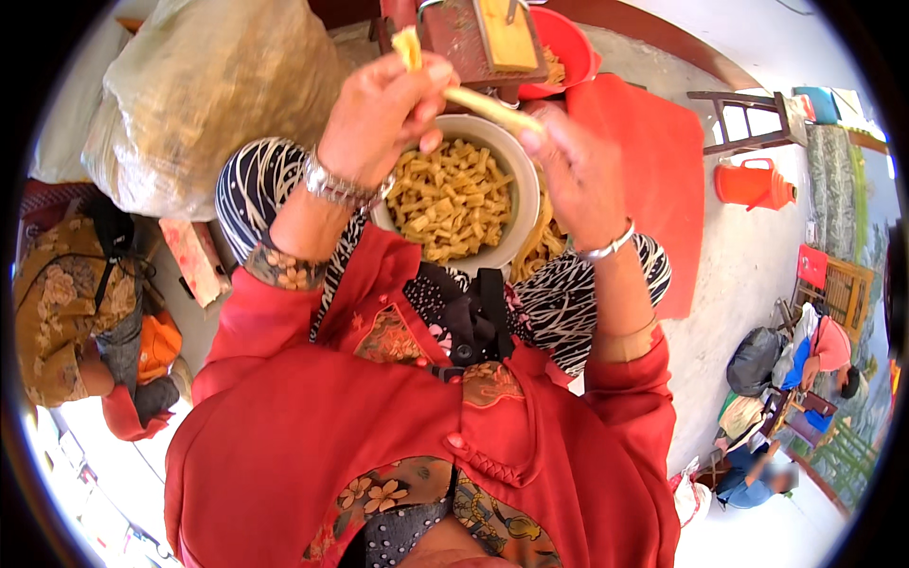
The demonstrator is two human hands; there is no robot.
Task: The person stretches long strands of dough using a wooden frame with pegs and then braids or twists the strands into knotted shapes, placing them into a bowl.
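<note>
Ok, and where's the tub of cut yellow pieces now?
In the head view, the pale tub sits just above centre, between the patterned trouser legs, with the flat red sheet off to its right.

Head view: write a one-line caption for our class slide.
Left hand and right hand hold a yellowish strip over a pale basin of short pieces.

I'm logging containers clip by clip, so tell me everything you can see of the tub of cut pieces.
The tub is round and open-topped, with a pale, off-white rim and a smooth-looking inner wall; whether it is plastic or metal, I cannot tell. It looks upright, between the person's legs. Short, yellow-brown pieces cover its bottom and lie against the wall. Longer strips lie close by its lower right side. Part of the rim is hidden, as is its underside.
</note>
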